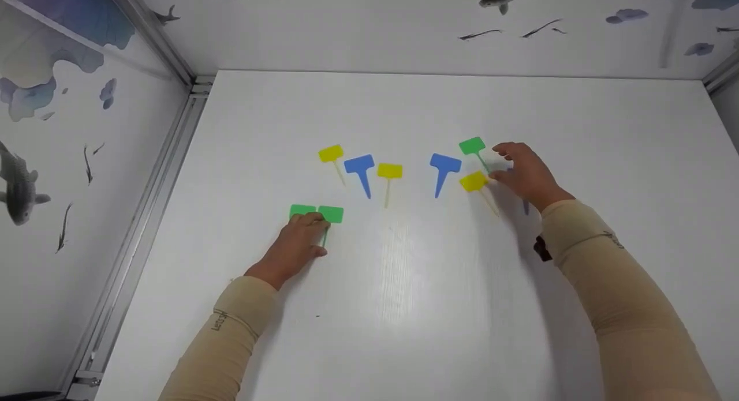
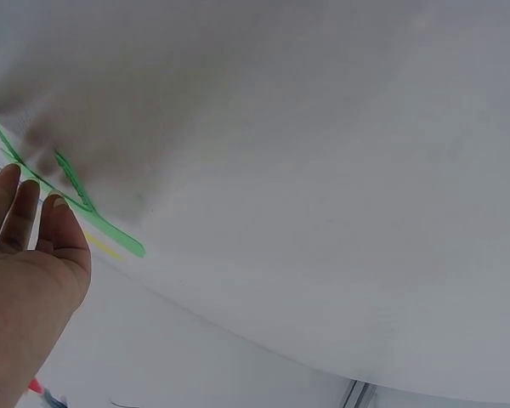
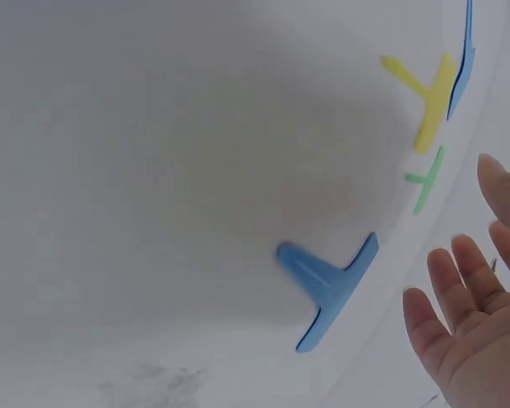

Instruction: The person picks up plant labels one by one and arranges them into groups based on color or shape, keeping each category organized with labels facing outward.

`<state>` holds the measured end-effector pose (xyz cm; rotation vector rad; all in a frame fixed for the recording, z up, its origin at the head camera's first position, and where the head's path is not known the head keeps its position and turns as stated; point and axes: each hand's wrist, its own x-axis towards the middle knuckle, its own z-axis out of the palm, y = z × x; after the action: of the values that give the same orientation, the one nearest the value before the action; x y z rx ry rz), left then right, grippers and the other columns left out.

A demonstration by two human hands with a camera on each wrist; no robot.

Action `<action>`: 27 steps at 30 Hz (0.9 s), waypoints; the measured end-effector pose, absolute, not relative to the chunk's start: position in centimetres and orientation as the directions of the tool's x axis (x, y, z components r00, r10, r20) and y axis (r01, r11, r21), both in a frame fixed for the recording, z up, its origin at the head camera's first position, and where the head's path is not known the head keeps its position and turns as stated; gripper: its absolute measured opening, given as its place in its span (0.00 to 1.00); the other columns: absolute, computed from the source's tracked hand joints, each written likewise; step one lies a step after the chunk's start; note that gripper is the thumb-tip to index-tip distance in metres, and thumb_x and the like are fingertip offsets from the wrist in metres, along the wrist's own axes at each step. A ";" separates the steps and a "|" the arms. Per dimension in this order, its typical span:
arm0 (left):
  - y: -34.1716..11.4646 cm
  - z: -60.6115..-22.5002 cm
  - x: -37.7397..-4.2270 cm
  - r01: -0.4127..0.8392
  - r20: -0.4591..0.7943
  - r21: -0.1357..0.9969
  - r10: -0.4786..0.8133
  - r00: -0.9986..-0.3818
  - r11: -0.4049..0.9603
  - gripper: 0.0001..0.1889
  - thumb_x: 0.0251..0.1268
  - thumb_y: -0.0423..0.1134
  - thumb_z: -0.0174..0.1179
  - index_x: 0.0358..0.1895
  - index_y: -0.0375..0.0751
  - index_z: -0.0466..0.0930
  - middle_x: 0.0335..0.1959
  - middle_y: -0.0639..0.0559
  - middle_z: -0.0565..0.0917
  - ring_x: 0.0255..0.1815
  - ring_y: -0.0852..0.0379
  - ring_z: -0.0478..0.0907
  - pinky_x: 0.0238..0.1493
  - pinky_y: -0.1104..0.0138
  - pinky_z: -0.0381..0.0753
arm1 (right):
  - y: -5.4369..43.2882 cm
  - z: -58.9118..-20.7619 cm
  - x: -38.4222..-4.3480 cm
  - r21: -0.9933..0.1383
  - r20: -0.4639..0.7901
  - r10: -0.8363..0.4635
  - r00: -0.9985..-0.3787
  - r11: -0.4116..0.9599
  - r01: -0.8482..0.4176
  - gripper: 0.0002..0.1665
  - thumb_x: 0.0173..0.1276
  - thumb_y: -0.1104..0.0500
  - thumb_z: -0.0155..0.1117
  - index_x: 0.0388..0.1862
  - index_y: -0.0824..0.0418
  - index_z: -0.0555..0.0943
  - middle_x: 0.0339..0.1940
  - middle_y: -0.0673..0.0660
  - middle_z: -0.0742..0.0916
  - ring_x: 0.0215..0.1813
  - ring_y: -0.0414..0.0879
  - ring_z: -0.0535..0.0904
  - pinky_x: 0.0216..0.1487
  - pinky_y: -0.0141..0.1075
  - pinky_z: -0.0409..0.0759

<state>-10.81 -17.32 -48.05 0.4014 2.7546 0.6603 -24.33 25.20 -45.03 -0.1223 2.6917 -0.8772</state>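
Left hand (image 1: 293,238): lay loosely bent, thumb apart, fingertips over two green tags (image 1: 332,214), perhaps steadying them side by side; I could not tell how firmly it pressed.
Right hand (image 1: 529,173): was spread, holding nothing, beside a lone green tag (image 1: 472,146) and a nearby yellow tag (image 1: 473,182), partly hiding a blue tag (image 1: 526,208).
Between hands: two other yellow tags (image 1: 390,171) and two other blue tags (image 1: 359,164) fanned apart, probably so none overlapped.
Tag shape: flat, seemingly plastic, with rectangular heads; blue stems tapered broadly.
Surface (image 1: 404,337): was white, faintly grained.
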 end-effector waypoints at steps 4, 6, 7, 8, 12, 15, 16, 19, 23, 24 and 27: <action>-17.2 -48.1 -10.8 0.189 -0.220 0.457 0.317 -0.923 0.869 0.30 0.58 0.39 0.67 0.64 0.34 0.72 0.67 0.43 0.70 0.68 0.45 0.63 0.69 0.56 0.64 | 25.6 -45.1 -25.2 -0.553 -0.268 -0.174 -0.948 0.833 0.003 0.33 0.69 0.62 0.62 0.70 0.63 0.63 0.67 0.66 0.69 0.66 0.62 0.63 0.69 0.56 0.60; -17.2 -48.1 -10.9 0.175 -0.242 0.445 0.306 -0.921 0.878 0.31 0.59 0.40 0.66 0.65 0.35 0.71 0.68 0.44 0.69 0.69 0.45 0.62 0.70 0.57 0.62 | 25.7 -45.3 -25.5 -0.543 -0.276 -0.171 -0.946 0.840 0.007 0.33 0.69 0.62 0.62 0.70 0.63 0.63 0.67 0.66 0.69 0.66 0.62 0.63 0.69 0.56 0.60; -17.1 -48.0 -10.9 0.172 -0.249 0.439 0.303 -0.920 0.882 0.31 0.59 0.40 0.66 0.65 0.35 0.71 0.68 0.44 0.69 0.70 0.46 0.62 0.70 0.57 0.61 | 25.7 -45.3 -25.7 -0.539 -0.279 -0.168 -0.945 0.842 0.009 0.33 0.69 0.62 0.62 0.70 0.63 0.64 0.67 0.66 0.69 0.67 0.62 0.64 0.69 0.56 0.60; -17.1 -48.0 -10.9 0.167 -0.257 0.435 0.299 -0.919 0.885 0.31 0.59 0.40 0.66 0.66 0.35 0.70 0.68 0.44 0.69 0.70 0.46 0.61 0.71 0.57 0.61 | 25.8 -45.4 -25.8 -0.537 -0.280 -0.166 -0.946 0.844 0.011 0.33 0.69 0.62 0.62 0.70 0.63 0.64 0.66 0.66 0.69 0.66 0.62 0.64 0.69 0.56 0.60; -17.1 -47.9 -10.8 0.152 -0.265 0.440 0.289 -0.920 0.885 0.31 0.59 0.40 0.66 0.66 0.35 0.70 0.69 0.44 0.68 0.72 0.46 0.60 0.71 0.56 0.59 | 25.8 -45.7 -26.2 -0.522 -0.271 -0.167 -0.948 0.853 -0.001 0.33 0.68 0.62 0.63 0.70 0.63 0.64 0.65 0.67 0.70 0.65 0.62 0.65 0.68 0.56 0.62; -17.1 -47.8 -10.7 0.143 -0.268 0.446 0.285 -0.920 0.883 0.31 0.59 0.39 0.66 0.66 0.35 0.70 0.69 0.44 0.68 0.72 0.46 0.59 0.71 0.56 0.59 | 25.8 -45.9 -26.6 -0.516 -0.271 -0.171 -0.947 0.857 -0.008 0.33 0.68 0.61 0.64 0.69 0.64 0.64 0.65 0.67 0.70 0.64 0.62 0.65 0.68 0.56 0.62; -17.1 -47.8 -10.7 0.144 -0.268 0.448 0.286 -0.920 0.883 0.31 0.59 0.39 0.66 0.66 0.35 0.70 0.69 0.44 0.68 0.72 0.46 0.59 0.71 0.56 0.59 | 25.8 -46.0 -26.7 -0.513 -0.274 -0.169 -0.947 0.858 -0.005 0.34 0.68 0.61 0.64 0.70 0.63 0.64 0.65 0.67 0.70 0.64 0.62 0.65 0.68 0.56 0.62; -17.1 -47.8 -10.7 0.136 -0.272 0.460 0.285 -0.919 0.878 0.31 0.60 0.38 0.66 0.67 0.36 0.70 0.69 0.44 0.68 0.72 0.46 0.59 0.71 0.56 0.59 | 25.9 -46.1 -26.9 -0.507 -0.273 -0.169 -0.947 0.862 -0.008 0.35 0.67 0.60 0.65 0.70 0.64 0.64 0.66 0.67 0.69 0.64 0.62 0.65 0.68 0.56 0.62; -17.2 -47.9 -10.8 0.159 -0.251 0.468 0.304 -0.919 0.869 0.31 0.59 0.38 0.66 0.66 0.34 0.70 0.68 0.42 0.68 0.71 0.44 0.59 0.71 0.54 0.60 | 26.0 -46.2 -27.2 -0.493 -0.251 -0.186 -0.950 0.869 -0.039 0.36 0.66 0.59 0.67 0.70 0.64 0.64 0.69 0.68 0.67 0.66 0.63 0.63 0.69 0.56 0.61; -17.2 -47.9 -10.8 0.171 -0.245 0.464 0.311 -0.918 0.869 0.31 0.59 0.38 0.66 0.66 0.34 0.70 0.68 0.42 0.69 0.71 0.44 0.60 0.70 0.54 0.60 | 26.0 -46.1 -27.3 -0.490 -0.245 -0.192 -0.950 0.870 -0.049 0.37 0.65 0.59 0.67 0.70 0.64 0.64 0.69 0.68 0.66 0.67 0.63 0.63 0.69 0.56 0.61; -17.2 -47.9 -11.0 0.199 -0.234 0.446 0.329 -0.915 0.873 0.31 0.59 0.39 0.66 0.65 0.33 0.70 0.67 0.41 0.69 0.70 0.43 0.60 0.70 0.54 0.61 | 26.0 -46.2 -27.6 -0.480 -0.226 -0.217 -0.950 0.873 -0.086 0.38 0.64 0.59 0.68 0.70 0.65 0.64 0.70 0.69 0.65 0.69 0.63 0.61 0.69 0.56 0.60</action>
<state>-10.97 -17.18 -47.90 0.3964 2.7400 0.6054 -27.59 26.04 -46.16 -0.2286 2.7715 -0.6923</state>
